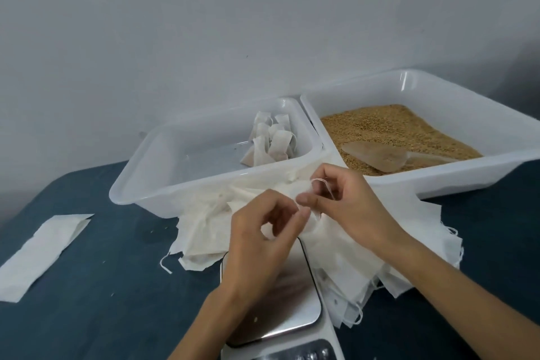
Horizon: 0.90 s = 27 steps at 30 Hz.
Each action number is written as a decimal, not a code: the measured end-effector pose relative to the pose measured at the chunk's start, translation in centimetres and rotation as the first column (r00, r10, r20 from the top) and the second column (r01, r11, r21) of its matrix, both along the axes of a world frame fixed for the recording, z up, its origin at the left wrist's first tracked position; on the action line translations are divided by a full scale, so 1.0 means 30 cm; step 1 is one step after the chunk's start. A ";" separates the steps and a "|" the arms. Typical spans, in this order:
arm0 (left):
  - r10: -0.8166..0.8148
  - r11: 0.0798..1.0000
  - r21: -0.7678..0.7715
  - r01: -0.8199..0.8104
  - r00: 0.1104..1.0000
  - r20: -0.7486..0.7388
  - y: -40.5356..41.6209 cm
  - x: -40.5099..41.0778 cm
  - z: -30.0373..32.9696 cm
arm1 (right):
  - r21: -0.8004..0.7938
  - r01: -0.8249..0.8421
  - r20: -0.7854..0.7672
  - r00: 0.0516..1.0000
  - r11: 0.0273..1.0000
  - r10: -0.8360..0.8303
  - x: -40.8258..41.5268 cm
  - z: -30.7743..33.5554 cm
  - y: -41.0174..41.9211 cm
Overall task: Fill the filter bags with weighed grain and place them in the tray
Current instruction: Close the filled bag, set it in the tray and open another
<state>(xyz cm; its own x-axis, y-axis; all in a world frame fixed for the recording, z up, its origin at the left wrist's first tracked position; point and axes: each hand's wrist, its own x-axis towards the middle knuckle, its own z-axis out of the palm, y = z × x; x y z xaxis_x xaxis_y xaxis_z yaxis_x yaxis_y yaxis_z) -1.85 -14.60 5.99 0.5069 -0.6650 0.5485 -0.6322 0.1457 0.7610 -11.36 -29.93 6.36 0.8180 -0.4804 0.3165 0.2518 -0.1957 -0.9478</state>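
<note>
Both hands meet over a small white filter bag (312, 221) above the scale (289, 310). My left hand (263, 240) pinches the bag's neck from the left. My right hand (342, 202) pinches its white drawstring (321, 184), which loops up between the fingers. A loose heap of empty filter bags (365, 254) lies under the hands. The left white tray (140, 184) holds several filled bags (271, 140) in its far right corner. The right tray (455, 181) holds brown grain (388, 128) with a translucent scoop (377, 155) lying on it.
A folded white cloth strip (41, 251) lies on the dark blue table (102, 286) at the left. The scale's button panel (304, 354) shows at the bottom edge. A grey wall stands close behind both trays.
</note>
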 end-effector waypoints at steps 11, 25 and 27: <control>-0.019 0.999 0.024 0.025 0.978 -0.208 -0.004 0.016 0.008 | 0.049 -0.094 0.095 0.991 0.994 0.089 -0.018 0.024 0.032; -0.060 0.997 -0.069 0.041 0.955 -0.289 -0.001 0.034 0.011 | -0.296 0.080 0.092 0.994 0.952 -0.055 -0.021 0.009 0.044; -0.078 0.996 -0.060 0.065 0.964 -0.252 0.001 0.036 0.013 | -0.179 -0.001 0.037 0.999 0.984 0.008 -0.018 0.016 0.051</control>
<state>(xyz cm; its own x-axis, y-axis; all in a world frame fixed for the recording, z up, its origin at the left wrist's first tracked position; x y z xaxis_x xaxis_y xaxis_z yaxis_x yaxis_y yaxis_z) -0.77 -14.57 6.37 0.5864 -0.6791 0.4415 -0.4054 0.2258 0.8858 -11.91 -28.39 6.83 0.8060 -0.4094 0.4275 0.2878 -0.3600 -0.8874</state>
